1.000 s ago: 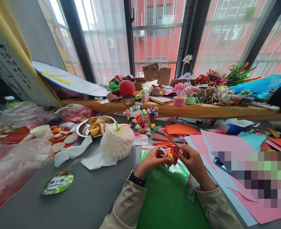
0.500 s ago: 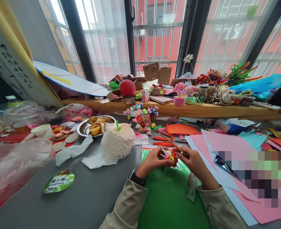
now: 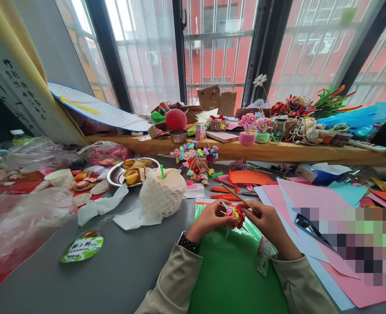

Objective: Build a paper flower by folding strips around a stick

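Between my hands is a small folded paper flower (image 3: 236, 216) in red, pink and yellow, with a pale blue strip sticking up at its left. My left hand (image 3: 212, 220) is closed on its left side, thumb at the front. A thin wooden stick (image 3: 237, 196) slants up to the left from my right hand (image 3: 263, 218), whose fingers are closed round it. The right fingertips also touch the flower's right edge. Under both hands lies a green sheet (image 3: 238, 270) with a shiny surface. A patterned strip (image 3: 264, 257) rests near my right wrist.
Left of my hands stands a coconut in white netting (image 3: 162, 192) with a green straw, before a metal plate (image 3: 112, 174) of peels. Pink paper sheets (image 3: 310, 205) and a phone (image 3: 312, 229) lie right. Small fuzzy flowers (image 3: 196, 157) stand ahead, below the crowded wooden sill (image 3: 140, 146).
The paper flower has turned slightly in my fingers and shows more of its red and yellow petals. Both hands keep their hold and have hardly moved.
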`<state>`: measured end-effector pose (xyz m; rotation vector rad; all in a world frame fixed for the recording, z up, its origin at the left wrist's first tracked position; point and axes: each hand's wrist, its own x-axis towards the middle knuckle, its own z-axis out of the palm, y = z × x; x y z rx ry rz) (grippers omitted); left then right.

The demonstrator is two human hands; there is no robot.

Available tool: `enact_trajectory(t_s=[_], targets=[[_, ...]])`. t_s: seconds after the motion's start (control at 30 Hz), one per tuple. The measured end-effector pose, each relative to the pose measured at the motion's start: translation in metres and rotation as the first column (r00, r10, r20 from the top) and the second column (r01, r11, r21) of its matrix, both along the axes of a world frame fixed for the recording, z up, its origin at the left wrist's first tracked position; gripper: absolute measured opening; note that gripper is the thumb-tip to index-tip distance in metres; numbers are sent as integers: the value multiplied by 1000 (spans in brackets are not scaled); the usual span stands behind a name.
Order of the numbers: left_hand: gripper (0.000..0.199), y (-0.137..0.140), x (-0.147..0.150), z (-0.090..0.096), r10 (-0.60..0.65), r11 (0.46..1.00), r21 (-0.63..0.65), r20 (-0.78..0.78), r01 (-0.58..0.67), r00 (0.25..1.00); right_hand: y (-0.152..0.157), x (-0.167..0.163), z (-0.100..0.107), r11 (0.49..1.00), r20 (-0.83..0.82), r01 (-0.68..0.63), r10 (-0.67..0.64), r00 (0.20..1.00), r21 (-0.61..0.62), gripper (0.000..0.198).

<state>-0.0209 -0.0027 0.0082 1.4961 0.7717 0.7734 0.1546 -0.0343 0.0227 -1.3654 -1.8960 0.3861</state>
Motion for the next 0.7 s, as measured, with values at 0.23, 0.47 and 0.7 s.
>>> enact_trajectory(t_s=[0.23, 0.47, 0.7], targets=[[52, -2, 2, 1, 12, 999, 32, -42, -11, 999, -1, 2, 2, 1000, 39, 14, -15, 999, 5, 25], [51, 0, 1, -2, 25, 1000, 12, -18, -25, 1000, -1, -3, -3, 991, 33, -34, 30, 999, 129, 18], [54, 0, 0, 4, 70, 996, -57, 79, -66, 994, -4, 1, 0, 999, -114, -30, 27, 993, -25, 28]])
